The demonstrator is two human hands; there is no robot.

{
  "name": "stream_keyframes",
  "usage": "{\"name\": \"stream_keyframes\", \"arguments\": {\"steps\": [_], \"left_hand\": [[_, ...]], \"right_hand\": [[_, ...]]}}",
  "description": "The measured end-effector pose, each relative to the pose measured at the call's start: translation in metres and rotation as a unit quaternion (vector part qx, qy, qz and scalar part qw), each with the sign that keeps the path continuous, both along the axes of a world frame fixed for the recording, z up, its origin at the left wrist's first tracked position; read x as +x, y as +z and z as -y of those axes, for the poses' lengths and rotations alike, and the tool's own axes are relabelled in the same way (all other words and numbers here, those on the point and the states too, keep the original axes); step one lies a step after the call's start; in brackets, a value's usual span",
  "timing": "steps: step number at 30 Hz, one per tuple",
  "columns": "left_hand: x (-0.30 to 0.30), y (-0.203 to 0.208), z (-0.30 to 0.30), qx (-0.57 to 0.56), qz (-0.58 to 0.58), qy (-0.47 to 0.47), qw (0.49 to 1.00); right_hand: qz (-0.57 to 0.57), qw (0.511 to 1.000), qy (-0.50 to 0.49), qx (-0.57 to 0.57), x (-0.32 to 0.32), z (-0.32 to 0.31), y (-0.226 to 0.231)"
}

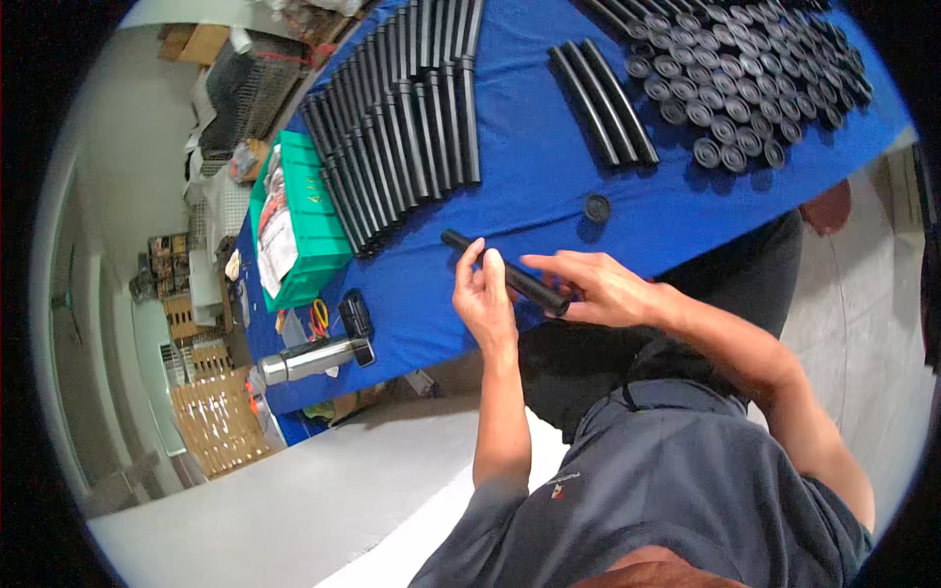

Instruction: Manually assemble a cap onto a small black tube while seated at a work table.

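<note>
A black tube point(529, 285) slants across in front of me, over the near edge of the blue-covered table. My left hand point(487, 301) is closed round its middle, thumb and fingers on either side. At the tube's lower right end, my right hand point(606, 290) has its fingers curled against it, with the index finger stretched along the upper side. What lies inside the right hand's curled fingers is partly hidden. Just beyond, a single round black cap point(596, 208) rests on the blue cloth point(529, 127). Three black tubes point(603, 103) lie side by side farther back.
Rows of black tubes point(402, 137) cover the far left, and many round black caps point(735, 83) crowd the far right. A green crate point(319, 230) with papers stands at left. Near it are a metal flask point(309, 361), a black object point(355, 314) and orange-handled scissors point(319, 318).
</note>
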State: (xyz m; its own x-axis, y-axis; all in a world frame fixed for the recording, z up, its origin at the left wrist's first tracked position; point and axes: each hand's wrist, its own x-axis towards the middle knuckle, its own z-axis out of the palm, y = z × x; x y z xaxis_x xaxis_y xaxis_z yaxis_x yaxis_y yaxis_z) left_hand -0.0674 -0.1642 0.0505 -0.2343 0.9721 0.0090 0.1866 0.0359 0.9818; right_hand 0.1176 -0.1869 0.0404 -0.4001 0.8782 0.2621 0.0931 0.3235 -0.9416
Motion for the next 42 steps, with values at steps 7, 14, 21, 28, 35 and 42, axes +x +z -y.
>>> {"name": "stream_keyframes", "arguments": {"steps": [7, 14, 21, 28, 35, 42], "left_hand": [[-0.02, 0.011, 0.028, 0.006, -0.213, -0.096, 0.972], [-0.013, 0.012, 0.002, 0.256, -0.481, -0.216, 0.81], [-0.024, 0.032, -0.003, -0.154, -0.278, -0.33, 0.889], [-0.032, 0.042, -0.009, -0.084, -0.292, -0.414, 0.858], [-0.032, 0.03, 0.0, -0.117, -0.212, -0.349, 0.905], [-0.035, 0.034, -0.002, -0.186, -0.179, -0.338, 0.905]], "right_hand": [[-0.145, 0.987, 0.001, -0.075, -0.002, -0.007, -0.02], [-0.195, 0.94, 0.011, -0.28, 0.007, -0.008, -0.003], [-0.244, 0.961, 0.0, -0.133, -0.004, -0.008, -0.032], [-0.167, 0.98, 0.032, -0.101, 0.002, -0.012, -0.024], [-0.212, 0.971, 0.022, -0.106, -0.003, -0.012, -0.028], [-0.213, 0.968, 0.047, -0.122, 0.001, -0.01, -0.023]]}}
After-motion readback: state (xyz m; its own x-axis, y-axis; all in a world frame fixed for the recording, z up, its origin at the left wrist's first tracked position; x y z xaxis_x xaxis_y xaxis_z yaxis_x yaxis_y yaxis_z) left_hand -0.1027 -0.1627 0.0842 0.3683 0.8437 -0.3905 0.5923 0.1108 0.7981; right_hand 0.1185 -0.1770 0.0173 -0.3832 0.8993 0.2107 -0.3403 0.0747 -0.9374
